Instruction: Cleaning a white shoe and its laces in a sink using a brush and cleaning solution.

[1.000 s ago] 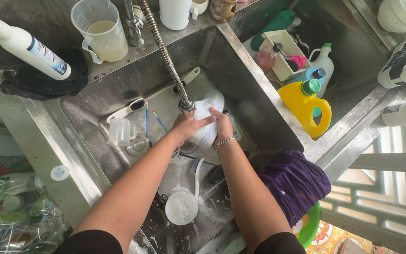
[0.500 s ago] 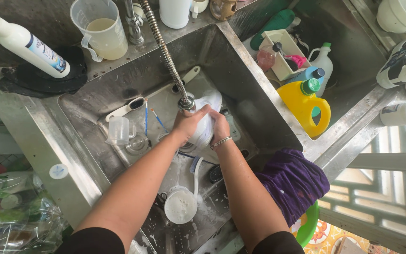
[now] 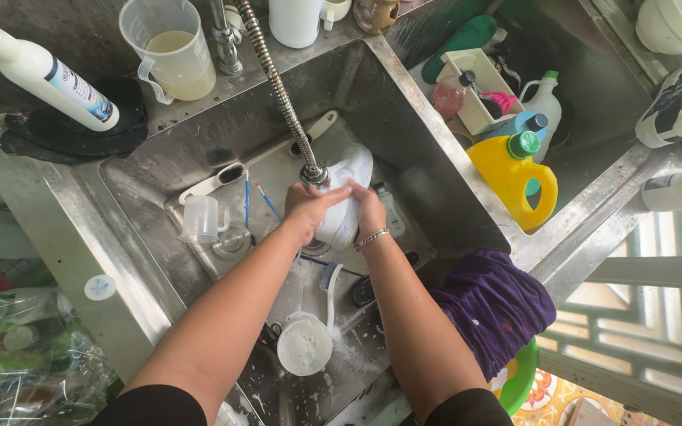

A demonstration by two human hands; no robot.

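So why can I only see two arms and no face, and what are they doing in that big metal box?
The camera sits on the person's head and looks down, so you see only their own arms. The metal box is a steel kitchen sink. Both hands, the left hand and the right hand, hold a white rounded dish under the springy metal tap hose. In the sink lie a clear plastic measuring cup and a white foamy cup. A yellow jug with a green cap stands in the next basin.
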